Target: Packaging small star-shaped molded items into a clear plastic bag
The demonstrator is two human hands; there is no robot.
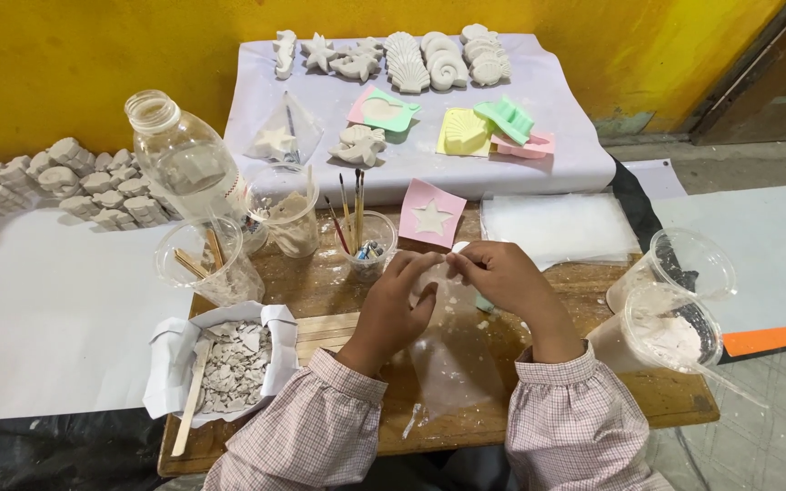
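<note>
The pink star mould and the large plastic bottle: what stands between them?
In the head view, between pink mould and bottle stand a cup of brushes and a powder cup.

Pink star mould [431, 213], yellow wall [93, 55], white plaster shells [429, 59], pink-checked sleeves [320, 427].

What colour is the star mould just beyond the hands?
Pink star mould, seen in the head view.

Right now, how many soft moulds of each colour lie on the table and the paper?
Pink moulds: 3
Green moulds: 2
Yellow moulds: 1
Total: 6
</note>
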